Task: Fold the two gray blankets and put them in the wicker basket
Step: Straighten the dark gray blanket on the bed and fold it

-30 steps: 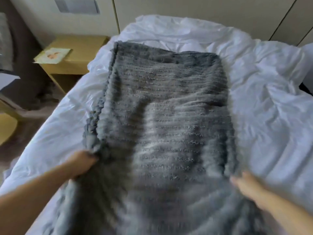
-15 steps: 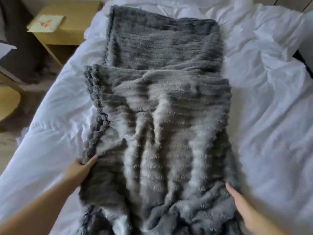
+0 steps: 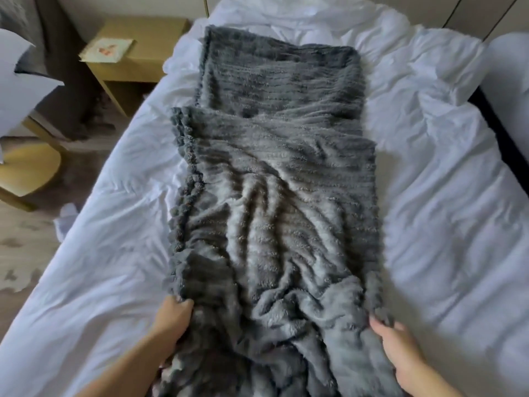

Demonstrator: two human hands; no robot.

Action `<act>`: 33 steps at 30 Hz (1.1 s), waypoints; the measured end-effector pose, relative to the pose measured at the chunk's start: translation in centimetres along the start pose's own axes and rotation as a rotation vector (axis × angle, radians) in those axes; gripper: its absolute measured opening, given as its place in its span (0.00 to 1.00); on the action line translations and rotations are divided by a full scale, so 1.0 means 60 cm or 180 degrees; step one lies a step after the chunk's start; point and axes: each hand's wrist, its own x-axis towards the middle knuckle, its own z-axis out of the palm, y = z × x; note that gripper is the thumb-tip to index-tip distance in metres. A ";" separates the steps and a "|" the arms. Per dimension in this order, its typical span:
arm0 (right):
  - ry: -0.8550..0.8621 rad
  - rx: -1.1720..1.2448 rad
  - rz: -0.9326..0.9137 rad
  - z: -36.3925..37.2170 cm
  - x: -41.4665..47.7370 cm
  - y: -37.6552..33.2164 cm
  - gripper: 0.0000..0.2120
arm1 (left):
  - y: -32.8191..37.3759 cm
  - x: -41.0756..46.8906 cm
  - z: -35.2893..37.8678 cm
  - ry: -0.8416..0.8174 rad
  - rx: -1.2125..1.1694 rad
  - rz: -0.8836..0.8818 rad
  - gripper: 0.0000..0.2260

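Note:
A fluffy ribbed gray blanket (image 3: 274, 173) lies lengthwise down the middle of the white bed (image 3: 446, 213). Its near half is doubled over the far half, with the folded layer's edge crossing about a third of the way down, and it is wrinkled toward me. My left hand (image 3: 171, 318) grips the blanket's left border near the bottom, fingers tucked into the pile. On the opposite side, my right hand (image 3: 396, 348) holds the right border, fingertips curled at the fabric's edge. I see no second blanket and no wicker basket.
A light wooden nightstand (image 3: 137, 64) with a card (image 3: 107, 50) on top stands left of the bed's head. A wooden chair (image 3: 25, 167) sits on the floor at the left. A dark gap (image 3: 498, 121) runs along the bed's right side.
The near part of the blanket was thrown forward over the far part and now lies doubled. Both hands came back to the near edges and took hold again.

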 end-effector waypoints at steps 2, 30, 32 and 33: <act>0.0198 0.0213 -0.0468 -0.043 -0.004 -0.109 0.12 | 0.078 0.004 -0.048 0.0238 -0.0588 0.0281 0.06; 0.0265 -0.0792 0.0159 0.015 0.131 0.048 0.25 | -0.033 0.135 0.011 0.0805 0.1720 -0.0157 0.38; 0.0258 -0.1082 -0.0087 -0.001 0.116 0.049 0.26 | -0.054 0.112 -0.002 0.0755 0.1824 -0.0119 0.42; 0.0347 -0.1241 -0.0165 -0.015 0.106 0.051 0.27 | -0.068 0.101 -0.010 0.0734 0.1751 -0.0097 0.44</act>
